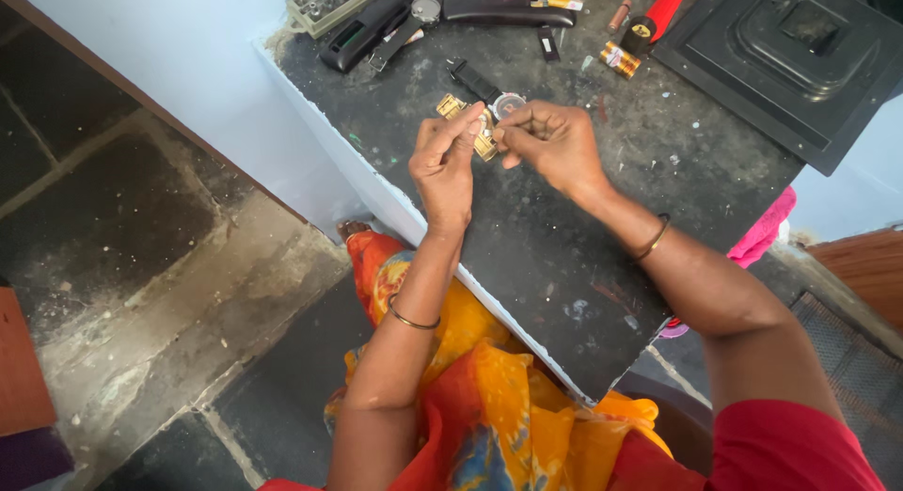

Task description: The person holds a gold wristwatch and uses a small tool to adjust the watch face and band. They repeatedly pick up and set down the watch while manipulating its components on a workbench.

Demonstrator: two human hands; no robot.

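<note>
Both hands meet over a dark worktable (pixel 564 256). My left hand (pixel 444 162) pinches a gold metal watch band (pixel 452 106) whose links stick out above and between the fingers. My right hand (pixel 555 143) has its fingers closed on the same band from the right, fingertips touching the left hand's. Just behind the hands lies a round watch face (pixel 509 103) with a black strap (pixel 472 79), flat on the table. Thin bangles circle both wrists.
At the table's far edge lie black watches and straps (pixel 376 25), a tray of small tools (pixel 324 4), small gold cylinders (pixel 620 58), a red-handled tool (pixel 658 11) and a black square tray (pixel 800 58). A stone floor (pixel 141 265) lies left; pink cloth (pixel 767 232) hangs right.
</note>
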